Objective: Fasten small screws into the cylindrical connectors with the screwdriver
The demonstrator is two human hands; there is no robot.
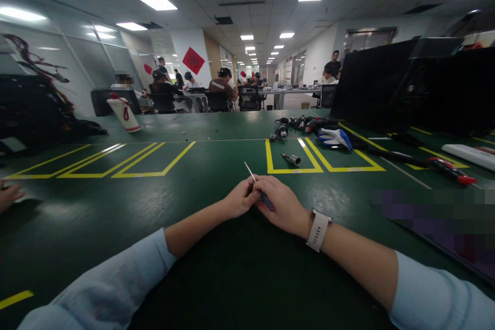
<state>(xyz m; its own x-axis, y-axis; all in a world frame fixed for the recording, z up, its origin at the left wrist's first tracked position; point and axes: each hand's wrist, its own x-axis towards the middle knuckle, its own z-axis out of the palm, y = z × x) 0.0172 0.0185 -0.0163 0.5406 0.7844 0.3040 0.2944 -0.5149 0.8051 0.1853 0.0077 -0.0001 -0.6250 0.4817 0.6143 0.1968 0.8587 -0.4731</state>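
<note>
Left hand (238, 199) and right hand (285, 207) pinch a thin tool (254, 179); taped square (294, 170) holds socket (292, 159).

Left hand (238, 199) and right hand (284, 207) meet on the green desk (116, 216), both closed on a thin tool (252, 176) — dark handle under the right fingers, metal tip tilted up-left. White-strapped watch (319, 229) on right wrist. Beyond, well apart — metal socket (292, 159) inside yellow markings, gloves (335, 137) near it.

Green table (116, 206) with yellow lines (154, 160) under ceiling light panels (157, 3), desks (286, 92) beyond.
</note>
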